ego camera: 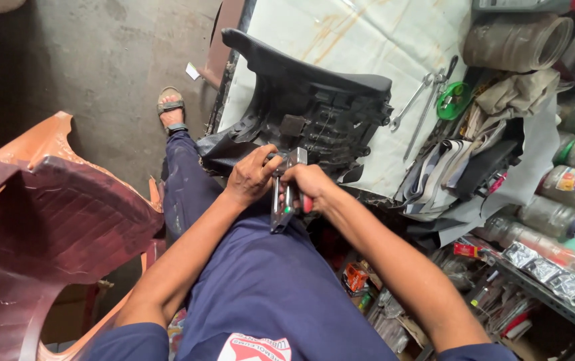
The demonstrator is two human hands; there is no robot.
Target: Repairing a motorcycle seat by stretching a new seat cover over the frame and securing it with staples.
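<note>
A metal staple gun point(286, 194) hangs nose-up just below a black motorcycle seat point(304, 93) that lies upside down on the workbench. My left hand point(253, 175) is closed around the gun's upper body. Its lower handle, which shows a red grip, sits in my right hand point(309, 183). The gun's head touches the seat's edge where black cover material point(224, 144) folds over the plastic base. Both hands are pressed close together at the bench's front edge.
A pale cloth point(341, 40) covers the bench. Wrenches point(421, 100) and a green roll point(453, 100) lie to the right, with folded fabric point(448, 174), jars point(568, 187) and a shelf of packets point(555, 281). A maroon plastic chair point(40, 220) stands at my left.
</note>
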